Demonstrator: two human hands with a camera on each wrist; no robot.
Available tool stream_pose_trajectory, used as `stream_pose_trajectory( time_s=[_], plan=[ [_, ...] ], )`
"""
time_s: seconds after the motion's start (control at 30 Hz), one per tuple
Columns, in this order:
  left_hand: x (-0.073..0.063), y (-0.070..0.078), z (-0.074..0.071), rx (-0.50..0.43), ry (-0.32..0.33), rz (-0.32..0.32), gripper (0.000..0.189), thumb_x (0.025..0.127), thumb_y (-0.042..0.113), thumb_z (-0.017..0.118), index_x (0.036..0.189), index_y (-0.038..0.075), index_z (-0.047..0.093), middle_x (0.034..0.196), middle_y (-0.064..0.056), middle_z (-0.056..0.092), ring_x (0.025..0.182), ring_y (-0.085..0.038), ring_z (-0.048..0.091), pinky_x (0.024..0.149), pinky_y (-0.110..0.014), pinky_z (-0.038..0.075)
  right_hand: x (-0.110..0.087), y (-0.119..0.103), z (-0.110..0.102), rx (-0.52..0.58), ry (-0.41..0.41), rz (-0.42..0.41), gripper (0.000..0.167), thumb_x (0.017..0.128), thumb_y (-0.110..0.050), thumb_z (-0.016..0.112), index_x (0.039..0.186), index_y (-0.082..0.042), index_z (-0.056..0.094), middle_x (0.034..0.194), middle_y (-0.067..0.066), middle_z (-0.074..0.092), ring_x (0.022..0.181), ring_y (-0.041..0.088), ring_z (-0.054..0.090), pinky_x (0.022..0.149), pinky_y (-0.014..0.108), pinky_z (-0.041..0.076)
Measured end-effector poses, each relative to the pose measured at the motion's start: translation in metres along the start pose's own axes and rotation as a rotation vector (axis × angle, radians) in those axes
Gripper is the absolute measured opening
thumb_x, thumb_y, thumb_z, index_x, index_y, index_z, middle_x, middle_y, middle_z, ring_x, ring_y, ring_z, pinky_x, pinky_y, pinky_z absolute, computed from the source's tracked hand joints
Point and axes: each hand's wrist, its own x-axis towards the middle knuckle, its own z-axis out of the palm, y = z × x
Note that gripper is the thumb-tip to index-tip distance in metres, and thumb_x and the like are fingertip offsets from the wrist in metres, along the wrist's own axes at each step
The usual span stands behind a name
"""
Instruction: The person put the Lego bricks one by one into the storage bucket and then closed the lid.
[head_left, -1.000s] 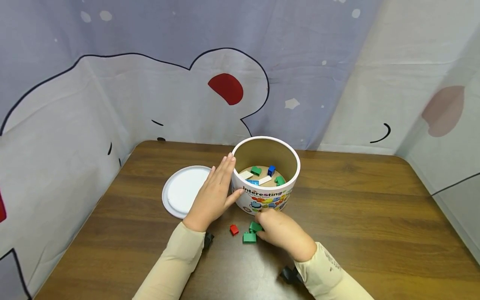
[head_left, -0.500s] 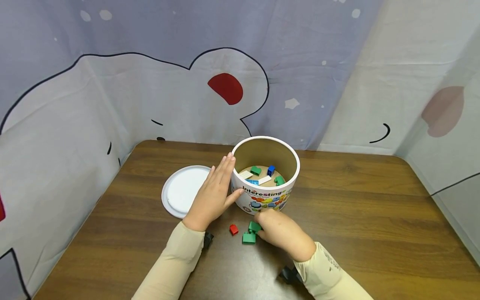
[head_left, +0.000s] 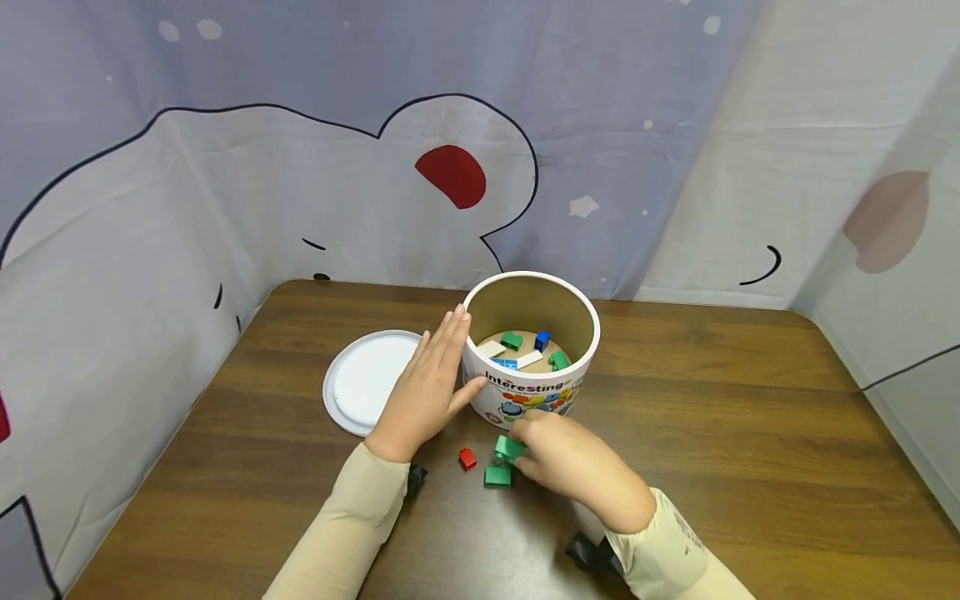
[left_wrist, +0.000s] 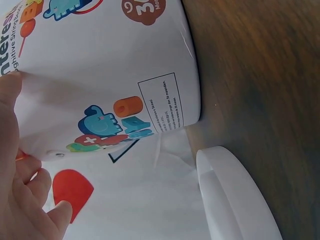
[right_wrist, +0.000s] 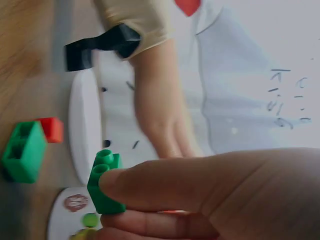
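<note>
A white bucket (head_left: 528, 392) with printed pictures stands upright, its top uncovered. My left hand (head_left: 423, 396) rests its straight fingers along the bucket's left side, the thumb spread across the front. In front of the bucket, my right hand (head_left: 581, 467) pinches a green toy block (head_left: 507, 447) between thumb and fingers; the right wrist view shows the block (right_wrist: 104, 187) with its round studs under the thumb. A second green block (head_left: 497, 477) lies on the table just below it. A small red block (head_left: 467, 458) sits left of the green ones.
Inside the bucket lie green blocks (head_left: 512, 340), a dark blue block (head_left: 542, 341), white pieces (head_left: 529, 359) and a light blue piece (head_left: 506, 364). The white round lid (head_left: 360, 387) lies on the wooden table (head_left: 720, 417) left of the bucket. A printed cloth (head_left: 615, 167) hangs behind.
My right hand has raised the pinched green block slightly, away from the other green block. The left hand keeps its place on the bucket.
</note>
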Motion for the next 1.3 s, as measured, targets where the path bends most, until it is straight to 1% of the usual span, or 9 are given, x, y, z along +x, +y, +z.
stream_pose_trajectory(
  time_s=[0.17, 0.33, 0.47, 0.57, 0.73, 0.87, 1.0, 1.13, 1.3],
  plan=[
    [0.001, 0.0, 0.0, -0.001, -0.016, -0.013, 0.086, 0.1, 0.038, 0.065, 0.163, 0.005, 0.016, 0.169, -0.01, 0.016, 0.155, -0.022, 0.014, 0.122, -0.052, 0.021, -0.007, -0.004, -0.012, -0.02, 0.104, -0.057, 0.015, 0.082, -0.004, 0.079, 0.094, -0.004, 0.071, 0.087, 0.001, 0.063, 0.076, 0.014, 0.062, 0.069, 0.03, 0.055],
    [0.001, 0.001, 0.0, -0.007, -0.024, -0.017, 0.086, 0.1, 0.038, 0.065, 0.163, 0.006, 0.015, 0.169, -0.009, 0.016, 0.155, -0.021, 0.014, 0.123, -0.051, 0.02, -0.013, -0.003, -0.022, -0.03, 0.231, -0.085, 0.016, 0.081, -0.001, 0.077, 0.096, -0.004, 0.072, 0.088, 0.0, 0.064, 0.079, 0.015, 0.062, 0.071, 0.03, 0.055],
    [0.001, 0.001, -0.001, -0.005, -0.019, -0.012, 0.086, 0.1, 0.038, 0.065, 0.163, 0.006, 0.015, 0.169, -0.01, 0.016, 0.155, -0.022, 0.015, 0.122, -0.051, 0.021, -0.015, 0.0, -0.029, -0.028, 0.356, -0.105, 0.02, 0.079, 0.0, 0.076, 0.099, -0.002, 0.072, 0.092, 0.003, 0.067, 0.081, 0.015, 0.063, 0.073, 0.03, 0.056],
    [0.002, 0.001, -0.001, -0.002, -0.014, -0.008, 0.086, 0.1, 0.037, 0.066, 0.163, 0.005, 0.016, 0.169, -0.01, 0.016, 0.155, -0.022, 0.015, 0.122, -0.052, 0.021, -0.016, 0.004, -0.032, -0.023, 0.475, -0.137, 0.024, 0.077, 0.0, 0.077, 0.101, -0.001, 0.072, 0.091, 0.004, 0.066, 0.078, 0.015, 0.062, 0.069, 0.029, 0.055],
    [0.001, 0.001, -0.001, -0.007, -0.012, -0.01, 0.087, 0.099, 0.037, 0.066, 0.163, 0.005, 0.015, 0.169, -0.01, 0.016, 0.155, -0.022, 0.014, 0.122, -0.052, 0.021, -0.015, 0.014, -0.035, 0.03, 0.672, -0.191, 0.03, 0.077, 0.001, 0.076, 0.107, 0.0, 0.073, 0.091, 0.003, 0.067, 0.076, 0.016, 0.062, 0.067, 0.028, 0.054],
    [-0.002, 0.001, 0.0, -0.008, -0.011, -0.011, 0.088, 0.098, 0.036, 0.068, 0.162, 0.005, 0.017, 0.169, -0.011, 0.017, 0.155, -0.024, 0.016, 0.121, -0.054, 0.023, -0.011, 0.022, -0.033, 0.107, 0.776, -0.199, 0.033, 0.078, 0.005, 0.074, 0.111, 0.002, 0.074, 0.095, 0.006, 0.07, 0.079, 0.018, 0.067, 0.07, 0.027, 0.057],
    [-0.003, 0.002, 0.001, -0.014, -0.015, -0.014, 0.087, 0.099, 0.036, 0.067, 0.162, 0.004, 0.017, 0.169, -0.011, 0.017, 0.155, -0.024, 0.016, 0.121, -0.054, 0.022, -0.005, 0.03, -0.032, 0.164, 0.803, -0.145, 0.031, 0.079, 0.005, 0.075, 0.11, 0.003, 0.075, 0.093, 0.007, 0.07, 0.079, 0.017, 0.067, 0.07, 0.028, 0.057],
    [-0.002, 0.001, 0.002, -0.019, -0.004, -0.005, 0.086, 0.099, 0.036, 0.067, 0.162, 0.004, 0.017, 0.169, -0.011, 0.017, 0.155, -0.024, 0.016, 0.121, -0.055, 0.023, 0.007, 0.04, -0.037, 0.208, 0.779, -0.046, 0.027, 0.081, 0.002, 0.075, 0.108, 0.002, 0.075, 0.091, 0.007, 0.071, 0.08, 0.019, 0.068, 0.072, 0.033, 0.058],
    [0.0, 0.001, 0.002, -0.015, -0.002, -0.002, 0.087, 0.099, 0.036, 0.067, 0.162, 0.004, 0.017, 0.169, -0.011, 0.017, 0.155, -0.024, 0.016, 0.121, -0.055, 0.023, 0.022, 0.051, -0.045, 0.155, 0.716, 0.058, 0.024, 0.083, 0.002, 0.072, 0.107, 0.004, 0.073, 0.092, 0.012, 0.07, 0.083, 0.028, 0.069, 0.075, 0.04, 0.058]
  ],
)
